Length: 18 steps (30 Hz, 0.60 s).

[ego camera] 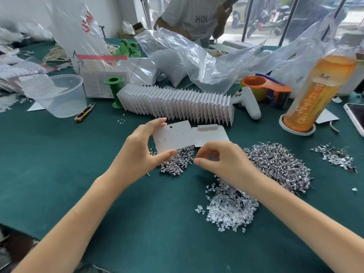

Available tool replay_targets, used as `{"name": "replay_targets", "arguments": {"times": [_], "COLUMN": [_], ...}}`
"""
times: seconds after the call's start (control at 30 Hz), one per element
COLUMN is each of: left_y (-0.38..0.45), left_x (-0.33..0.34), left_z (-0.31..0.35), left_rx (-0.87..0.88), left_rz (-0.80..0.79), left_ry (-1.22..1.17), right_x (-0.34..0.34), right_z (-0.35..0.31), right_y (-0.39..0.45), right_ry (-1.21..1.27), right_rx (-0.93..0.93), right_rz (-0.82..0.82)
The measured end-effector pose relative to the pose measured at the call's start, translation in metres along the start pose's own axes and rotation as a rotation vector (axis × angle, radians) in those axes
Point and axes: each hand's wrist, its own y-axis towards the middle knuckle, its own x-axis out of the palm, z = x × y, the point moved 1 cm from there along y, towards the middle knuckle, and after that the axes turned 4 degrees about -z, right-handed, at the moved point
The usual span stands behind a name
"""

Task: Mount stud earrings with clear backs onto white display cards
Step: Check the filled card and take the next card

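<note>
My left hand (143, 146) holds a white display card (173, 136) by its left edge, above the green table. The card has a hang hole and small punched holes, and one stud sits on it. A second white card (212, 134) lies just behind and to the right. My right hand (220, 160) hovers beside the card's lower right corner with thumb and forefinger pinched; whether a small stud is between them I cannot tell. Piles of stud earrings (279, 164) lie under and right of my hands. A heap of clear backs (230, 207) lies below my right wrist.
A fanned row of filled cards (177, 103) stands behind. Around it are a clear tub (57, 95), thread snips (84, 113), a green spool (115, 91), plastic bags (197, 62), a tape dispenser (266, 87), an orange drink bottle (317, 91) and a phone (356, 119). A person stands across the table.
</note>
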Motion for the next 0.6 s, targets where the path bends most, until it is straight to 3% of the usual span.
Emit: {"name": "replay_targets", "arguments": {"times": [0.17, 0.33, 0.6], "left_y": [-0.004, -0.005, -0.006], "left_x": [0.009, 0.010, 0.009], "left_z": [-0.006, -0.006, -0.004], "left_rx": [-0.010, -0.015, -0.007], "left_rz": [-0.030, 0.004, 0.020], "left_ry": [-0.001, 0.023, 0.045], "right_x": [0.013, 0.020, 0.023], "right_z": [-0.005, -0.008, -0.015], "right_y": [0.001, 0.003, -0.001], "right_ry": [-0.263, -0.324, -0.364], "right_rx": [-0.130, -0.175, -0.255], "right_rz": [-0.011, 0.069, 0.033]}}
